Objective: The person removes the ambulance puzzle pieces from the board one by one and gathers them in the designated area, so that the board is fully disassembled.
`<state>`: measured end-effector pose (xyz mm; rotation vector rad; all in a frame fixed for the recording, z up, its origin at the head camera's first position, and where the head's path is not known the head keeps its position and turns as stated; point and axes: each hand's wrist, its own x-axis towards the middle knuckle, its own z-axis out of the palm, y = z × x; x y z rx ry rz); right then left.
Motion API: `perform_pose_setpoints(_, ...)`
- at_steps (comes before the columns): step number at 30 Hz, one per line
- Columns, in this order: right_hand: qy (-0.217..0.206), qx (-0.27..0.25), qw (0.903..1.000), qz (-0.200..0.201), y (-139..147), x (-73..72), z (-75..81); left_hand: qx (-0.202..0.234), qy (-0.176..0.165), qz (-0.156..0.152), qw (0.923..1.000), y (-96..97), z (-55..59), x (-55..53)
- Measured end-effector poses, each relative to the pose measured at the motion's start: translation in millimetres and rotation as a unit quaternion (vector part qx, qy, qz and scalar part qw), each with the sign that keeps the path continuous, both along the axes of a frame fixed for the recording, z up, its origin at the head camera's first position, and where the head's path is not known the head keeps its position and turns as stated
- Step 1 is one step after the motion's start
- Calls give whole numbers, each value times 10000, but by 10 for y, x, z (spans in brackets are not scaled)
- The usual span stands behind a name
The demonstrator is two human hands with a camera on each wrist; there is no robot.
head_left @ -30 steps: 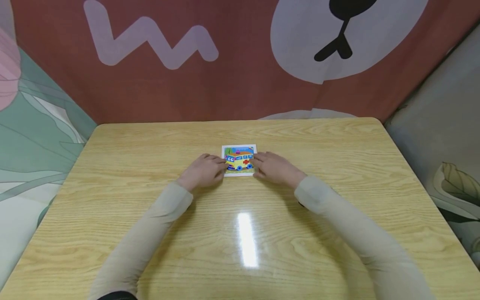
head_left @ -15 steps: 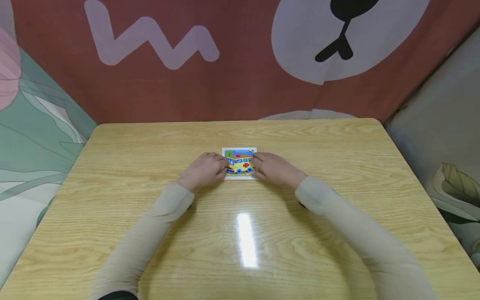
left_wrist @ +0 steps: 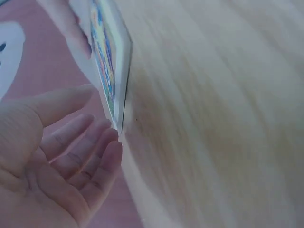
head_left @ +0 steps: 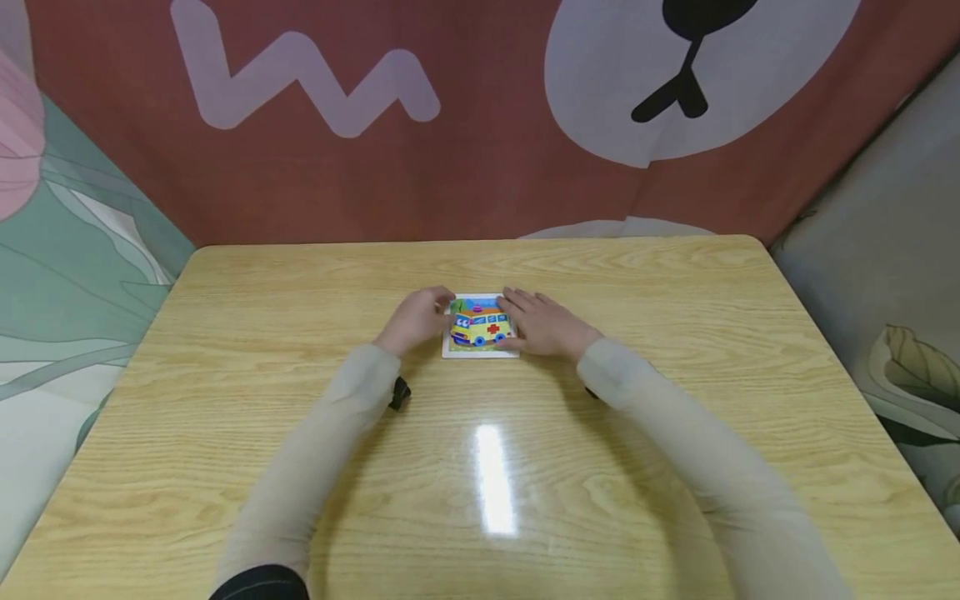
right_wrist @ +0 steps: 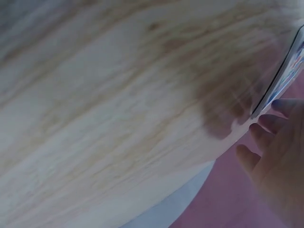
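A small flat picture board [head_left: 480,327] with a white border lies on the table, showing a yellow ambulance with a red cross. My left hand [head_left: 417,320] is at its left side, fingers loosely bent. In the left wrist view, that hand [left_wrist: 61,156] has its palm turned up and its fingertips close to the near corner of the board [left_wrist: 124,61]; contact is hard to tell. My right hand [head_left: 551,327] rests its extended fingers on the board's right edge. The right wrist view shows those fingers [right_wrist: 260,138] at the edge of the board [right_wrist: 284,76].
The wooden table [head_left: 495,567] reaches back to a red printed wall [head_left: 480,183]. A bright light reflection [head_left: 495,479] lies on the tabletop in front of the board. A patterned curtain or wall [head_left: 82,275] stands on the left.
The board has slid slightly toward me. My left hand has shifted a little inward and loosened from the left edge. My right hand's fingers have spread and moved onto the board's right edge.
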<state>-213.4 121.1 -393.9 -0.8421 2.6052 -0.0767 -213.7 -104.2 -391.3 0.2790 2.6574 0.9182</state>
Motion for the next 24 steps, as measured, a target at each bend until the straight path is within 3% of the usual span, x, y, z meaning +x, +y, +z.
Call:
perform_pose_setpoints(7, -77, -37, 10000, -31, 31, -51, -63, 321, -278, 206, 9989, 21, -35, -78)
perform_pose_setpoints(15, -130, -52, 9999, -17, 34, -63, -104, -14, 119, -93, 9999, 41, -55, -108)
perform_pose_setpoints(24, -153, -25, 9999, -42, 36, -73, -122, -178, 87, -235, 9995, 68, -69, -146)
